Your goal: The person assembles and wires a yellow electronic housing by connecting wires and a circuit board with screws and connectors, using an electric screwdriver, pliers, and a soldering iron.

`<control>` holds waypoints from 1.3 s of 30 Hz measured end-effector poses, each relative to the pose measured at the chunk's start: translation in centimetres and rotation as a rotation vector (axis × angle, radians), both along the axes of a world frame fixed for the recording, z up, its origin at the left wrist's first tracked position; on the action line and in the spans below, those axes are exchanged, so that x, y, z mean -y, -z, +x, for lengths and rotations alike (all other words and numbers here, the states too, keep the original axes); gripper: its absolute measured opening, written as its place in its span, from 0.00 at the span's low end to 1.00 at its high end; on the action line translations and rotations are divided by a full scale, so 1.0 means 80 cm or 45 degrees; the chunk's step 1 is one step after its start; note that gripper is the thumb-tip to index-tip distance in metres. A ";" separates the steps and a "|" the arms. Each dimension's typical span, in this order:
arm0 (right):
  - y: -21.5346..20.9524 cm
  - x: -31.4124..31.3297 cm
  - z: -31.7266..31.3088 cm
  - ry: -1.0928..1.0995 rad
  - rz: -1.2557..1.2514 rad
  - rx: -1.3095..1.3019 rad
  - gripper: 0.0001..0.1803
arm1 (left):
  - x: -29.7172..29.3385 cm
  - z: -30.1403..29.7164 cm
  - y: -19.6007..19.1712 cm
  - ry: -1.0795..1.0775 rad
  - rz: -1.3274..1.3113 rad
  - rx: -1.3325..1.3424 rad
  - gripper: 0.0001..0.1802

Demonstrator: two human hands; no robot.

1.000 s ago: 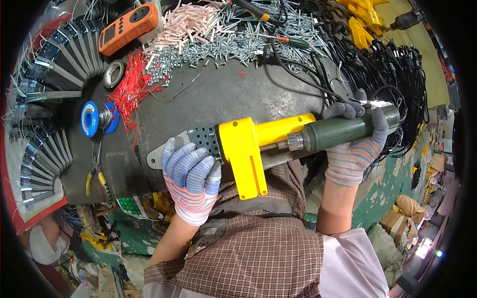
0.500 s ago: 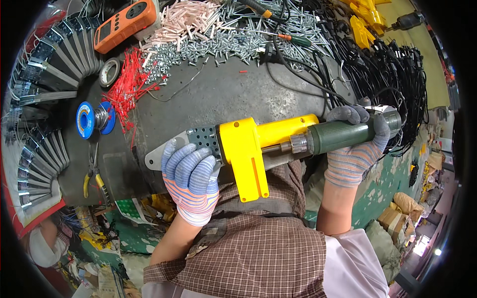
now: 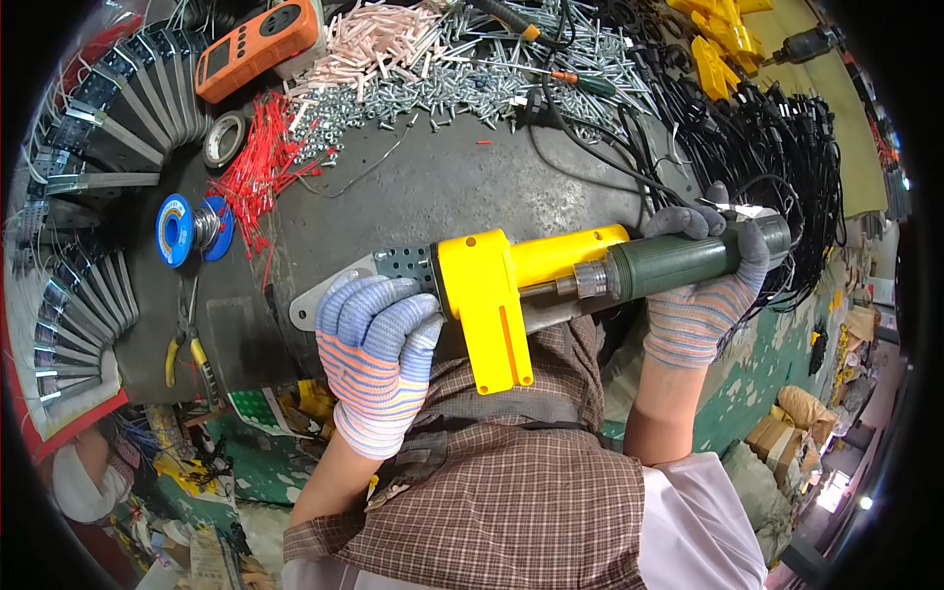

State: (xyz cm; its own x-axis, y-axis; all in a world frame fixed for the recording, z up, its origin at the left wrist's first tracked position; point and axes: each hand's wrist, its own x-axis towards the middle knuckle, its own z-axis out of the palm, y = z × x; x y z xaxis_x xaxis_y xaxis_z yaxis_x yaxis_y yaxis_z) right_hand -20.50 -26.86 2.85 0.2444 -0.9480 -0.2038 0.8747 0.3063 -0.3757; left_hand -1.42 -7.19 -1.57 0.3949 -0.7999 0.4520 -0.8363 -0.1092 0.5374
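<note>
Left hand (image 3: 379,339), striped glove: fingers bent close together, holding near edge of perforated metal plate (image 3: 403,263); thumb's hold cannot be told. Plate meets left side of yellow plastic housing (image 3: 482,310), which sits between hands at near edge of dark tabletop (image 3: 472,187). Right hand (image 3: 710,285), gloved: fingers wrapped round green power screwdriver (image 3: 674,265), shaft pointing left, meeting housing; tip hidden. Farther left: blue solder spool (image 3: 174,230), yellow-handled pliers (image 3: 205,366). Beyond: red wires (image 3: 251,162), heaped silver screws (image 3: 403,110), orange meter (image 3: 258,51).
</note>
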 end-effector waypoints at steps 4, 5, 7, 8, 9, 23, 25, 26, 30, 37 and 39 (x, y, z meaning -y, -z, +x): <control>0.001 0.002 0.000 -0.035 -0.023 0.020 0.25 | 0.003 0.007 -0.002 0.058 -0.002 0.147 0.14; 0.001 0.002 0.000 -0.036 -0.024 0.020 0.25 | 0.004 0.010 -0.002 0.103 0.000 0.224 0.15; 0.001 0.002 -0.001 -0.018 -0.007 0.001 0.24 | 0.005 0.015 0.001 0.141 -0.013 0.250 0.16; 0.001 0.002 -0.001 -0.020 -0.007 0.004 0.24 | 0.005 0.017 0.002 0.178 -0.025 0.279 0.17; 0.000 0.002 -0.001 -0.019 -0.010 -0.008 0.24 | 0.005 0.017 0.002 0.176 -0.025 0.282 0.17; -0.003 -0.002 0.004 0.027 0.008 -0.053 0.23 | 0.001 0.008 0.006 0.093 -0.048 0.045 0.15; -0.003 -0.001 0.004 0.027 0.022 -0.036 0.23 | 0.002 0.007 0.005 0.093 -0.038 0.093 0.15; -0.003 -0.002 0.004 0.029 0.017 -0.037 0.23 | 0.002 0.007 0.006 0.096 -0.041 0.142 0.15; -0.003 -0.001 0.004 0.027 -0.007 -0.045 0.23 | 0.003 0.010 0.005 0.089 -0.048 0.164 0.13; -0.001 0.001 0.002 0.008 -0.007 -0.024 0.24 | 0.000 0.007 0.009 0.003 -0.130 -0.060 0.12; -0.001 0.000 0.001 0.000 -0.012 -0.029 0.24 | -0.001 0.009 0.009 0.058 -0.129 0.040 0.12</control>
